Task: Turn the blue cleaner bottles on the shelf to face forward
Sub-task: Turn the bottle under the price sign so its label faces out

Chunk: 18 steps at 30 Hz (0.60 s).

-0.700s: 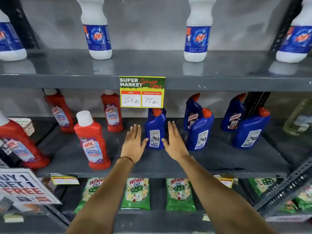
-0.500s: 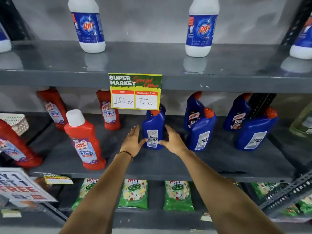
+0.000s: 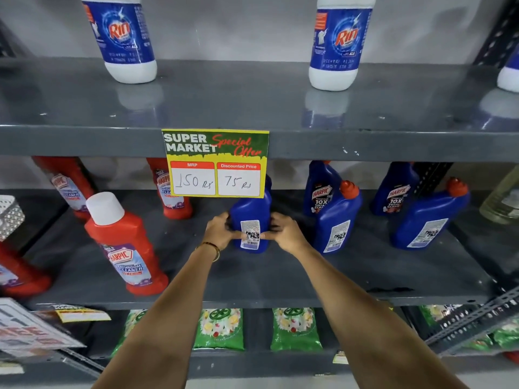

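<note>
Hands (image 3: pixel 222 230) (image 3: pixel 283 231) around backward-facing blue bottle (image 3: pixel 250 220) on middle shelf (image 3: pixel 252 276)

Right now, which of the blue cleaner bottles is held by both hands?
The leftmost blue bottle, under the price sign, back label facing out. The left hand and right hand clasp its sides; the others stand untouched.

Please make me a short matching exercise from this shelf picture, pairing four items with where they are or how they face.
Items:
1. blue bottle in the hands
2. price card
3. white Rin bottle
4. green packets

Places or states:
A. on the top shelf
B. on the shelf below the cleaners
C. back label toward the camera, held on both sides
D. hanging from a shelf's front edge

Pairs: 1-C, 2-D, 3-A, 4-B. The left hand and right hand grip the bottle's sides.
</note>
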Motion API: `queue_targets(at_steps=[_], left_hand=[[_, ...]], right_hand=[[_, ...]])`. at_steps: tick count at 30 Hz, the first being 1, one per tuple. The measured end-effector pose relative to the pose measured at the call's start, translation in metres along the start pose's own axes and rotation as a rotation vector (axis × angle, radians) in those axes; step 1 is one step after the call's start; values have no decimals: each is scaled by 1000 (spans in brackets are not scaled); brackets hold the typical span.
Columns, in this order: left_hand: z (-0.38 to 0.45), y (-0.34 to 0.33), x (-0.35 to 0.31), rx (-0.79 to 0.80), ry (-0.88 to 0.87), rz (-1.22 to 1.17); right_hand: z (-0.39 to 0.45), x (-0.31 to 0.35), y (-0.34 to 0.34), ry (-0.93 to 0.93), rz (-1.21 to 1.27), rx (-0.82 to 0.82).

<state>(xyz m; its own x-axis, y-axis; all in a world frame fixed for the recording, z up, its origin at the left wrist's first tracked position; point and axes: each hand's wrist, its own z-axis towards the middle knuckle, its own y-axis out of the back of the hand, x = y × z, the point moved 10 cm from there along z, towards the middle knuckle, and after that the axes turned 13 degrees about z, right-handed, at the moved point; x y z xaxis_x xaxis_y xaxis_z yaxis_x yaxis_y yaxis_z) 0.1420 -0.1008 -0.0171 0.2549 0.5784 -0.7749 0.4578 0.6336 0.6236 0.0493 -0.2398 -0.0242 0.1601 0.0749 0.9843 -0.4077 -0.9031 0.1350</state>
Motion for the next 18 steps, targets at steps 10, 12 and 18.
queue_targets(at_steps=[10, 12, 18], left_hand=[[-12, 8, -11, 12, -81, -4], [-14, 12, -14, -7, -95, -15], [-19, 18, -24, -146, -97, -74]], right_hand=[[-4, 11, 2, -44, 31, 81], [-5, 13, 4, -42, 53, 65], [-16, 15, -4, -9, -2, -4]])
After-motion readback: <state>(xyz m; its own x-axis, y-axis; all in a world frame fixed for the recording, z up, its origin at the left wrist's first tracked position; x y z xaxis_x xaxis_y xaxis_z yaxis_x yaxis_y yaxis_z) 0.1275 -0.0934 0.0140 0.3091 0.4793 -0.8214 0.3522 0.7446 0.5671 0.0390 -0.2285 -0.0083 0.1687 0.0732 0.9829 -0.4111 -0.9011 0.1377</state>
